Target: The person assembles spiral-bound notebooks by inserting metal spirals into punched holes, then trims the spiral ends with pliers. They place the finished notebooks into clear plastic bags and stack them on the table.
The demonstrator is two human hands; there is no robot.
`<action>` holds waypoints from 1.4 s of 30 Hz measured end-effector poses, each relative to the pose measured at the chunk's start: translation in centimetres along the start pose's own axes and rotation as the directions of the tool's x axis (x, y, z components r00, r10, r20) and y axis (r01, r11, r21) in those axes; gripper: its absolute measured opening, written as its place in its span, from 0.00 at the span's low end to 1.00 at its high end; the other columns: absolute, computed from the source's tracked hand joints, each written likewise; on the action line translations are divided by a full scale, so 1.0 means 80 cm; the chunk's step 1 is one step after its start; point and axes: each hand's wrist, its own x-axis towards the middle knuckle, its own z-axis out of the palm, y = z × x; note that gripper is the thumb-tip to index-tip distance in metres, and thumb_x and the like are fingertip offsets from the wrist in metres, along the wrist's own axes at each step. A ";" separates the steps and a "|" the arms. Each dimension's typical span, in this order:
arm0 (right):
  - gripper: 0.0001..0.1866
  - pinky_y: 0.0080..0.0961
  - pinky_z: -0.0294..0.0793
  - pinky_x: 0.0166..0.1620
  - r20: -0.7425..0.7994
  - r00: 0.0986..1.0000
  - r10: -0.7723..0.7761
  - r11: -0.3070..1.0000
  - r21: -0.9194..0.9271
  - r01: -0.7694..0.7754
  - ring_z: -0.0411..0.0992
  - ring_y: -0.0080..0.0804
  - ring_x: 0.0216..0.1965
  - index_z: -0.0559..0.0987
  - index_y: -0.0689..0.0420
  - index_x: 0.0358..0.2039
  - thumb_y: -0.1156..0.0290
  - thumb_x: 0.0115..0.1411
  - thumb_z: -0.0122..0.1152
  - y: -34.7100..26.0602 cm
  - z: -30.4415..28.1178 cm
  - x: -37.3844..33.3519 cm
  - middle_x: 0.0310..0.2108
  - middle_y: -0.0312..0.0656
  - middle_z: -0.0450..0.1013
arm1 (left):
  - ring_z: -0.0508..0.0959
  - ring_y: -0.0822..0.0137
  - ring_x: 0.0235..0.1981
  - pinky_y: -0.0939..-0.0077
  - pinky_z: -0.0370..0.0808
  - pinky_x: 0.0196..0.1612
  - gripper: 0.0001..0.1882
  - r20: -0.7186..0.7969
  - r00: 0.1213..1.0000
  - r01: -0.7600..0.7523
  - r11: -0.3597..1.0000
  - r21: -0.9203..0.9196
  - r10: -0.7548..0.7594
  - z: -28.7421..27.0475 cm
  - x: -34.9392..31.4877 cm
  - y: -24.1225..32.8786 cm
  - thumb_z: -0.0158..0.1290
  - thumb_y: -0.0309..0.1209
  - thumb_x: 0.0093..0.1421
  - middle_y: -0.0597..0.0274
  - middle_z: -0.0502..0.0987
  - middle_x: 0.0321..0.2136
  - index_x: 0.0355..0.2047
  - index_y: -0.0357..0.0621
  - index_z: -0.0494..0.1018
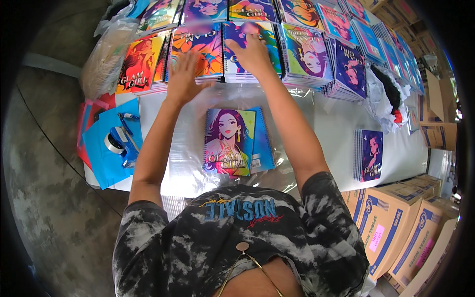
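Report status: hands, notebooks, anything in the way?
Left hand open above notebook row. Right hand flat on blue-purple stack. Small pile on plastic sheet. Nothing blocking.

Both bare forearms run up from the lower edge toward twelve o'clock, elbows nearly straight. The left hand (184, 74) is raised at about eleven o'clock, palm forward and flat, fingers spread and pointing up. The right hand (252, 54) reaches farther, at twelve o'clock, palm down with fingers loosely extended, gripping nothing.

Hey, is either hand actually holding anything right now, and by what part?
Neither grips anything. The right hand lies flat on a notebook stack; the left hand hovers open beside it.
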 end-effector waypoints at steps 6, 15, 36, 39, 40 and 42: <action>0.52 0.64 0.32 0.60 0.075 0.983 0.167 0.889 -0.443 -0.117 0.32 0.70 0.63 0.54 0.74 0.58 0.45 0.46 0.62 0.048 0.036 0.040 0.62 0.66 0.40 | 0.73 0.57 0.47 0.66 0.71 0.46 0.27 0.051 0.993 -0.092 0.959 -0.269 0.109 -0.060 -0.122 0.075 0.52 0.23 0.47 0.56 0.71 0.50 0.50 0.53 0.70; 0.22 0.22 0.72 0.38 -0.273 0.962 -0.014 0.848 0.507 0.156 0.72 0.26 0.34 0.70 0.67 0.50 0.74 0.54 0.50 0.012 -0.064 0.025 0.38 0.43 0.74 | 0.58 0.48 0.59 0.52 0.53 0.60 0.43 0.249 0.968 0.059 0.953 -0.296 0.017 -0.042 -0.184 0.078 0.58 0.46 0.48 0.50 0.54 0.61 0.60 0.45 0.55; 0.14 0.49 0.47 0.63 0.380 0.764 -0.522 0.821 -0.020 0.570 0.65 0.35 0.55 0.78 0.48 0.32 0.81 0.45 0.58 0.131 -0.051 -0.259 0.44 0.33 0.75 | 0.75 0.57 0.33 0.63 0.72 0.39 0.22 0.678 0.701 0.179 0.865 -0.469 0.223 -0.075 -0.229 0.109 0.51 0.45 0.52 0.53 0.75 0.33 0.39 0.39 0.71; 0.16 0.49 0.49 0.62 0.533 0.752 -0.388 0.834 -0.143 0.532 0.65 0.33 0.55 0.79 0.47 0.32 0.81 0.42 0.57 0.160 -0.040 -0.265 0.45 0.31 0.74 | 0.78 0.57 0.26 0.68 0.74 0.36 0.16 0.893 0.343 0.415 0.805 -0.423 0.292 -0.141 -0.166 0.020 0.52 0.40 0.54 0.58 0.78 0.20 0.31 0.38 0.76; 0.17 0.48 0.51 0.61 0.503 0.744 -0.440 0.813 -0.129 0.568 0.66 0.34 0.54 0.79 0.47 0.33 0.81 0.42 0.57 0.156 -0.042 -0.240 0.45 0.32 0.74 | 0.78 0.56 0.29 0.68 0.74 0.38 0.16 0.907 0.337 0.491 0.775 -0.397 0.252 -0.165 -0.139 -0.010 0.53 0.39 0.54 0.56 0.78 0.25 0.34 0.38 0.75; 0.17 0.47 0.55 0.60 0.434 0.739 -0.515 0.787 -0.103 0.608 0.67 0.35 0.53 0.78 0.48 0.33 0.81 0.41 0.57 0.135 -0.058 -0.200 0.44 0.35 0.74 | 0.78 0.54 0.36 0.67 0.73 0.41 0.18 0.827 0.556 0.455 0.801 -0.388 0.085 -0.174 -0.083 -0.047 0.54 0.38 0.55 0.53 0.78 0.34 0.40 0.39 0.74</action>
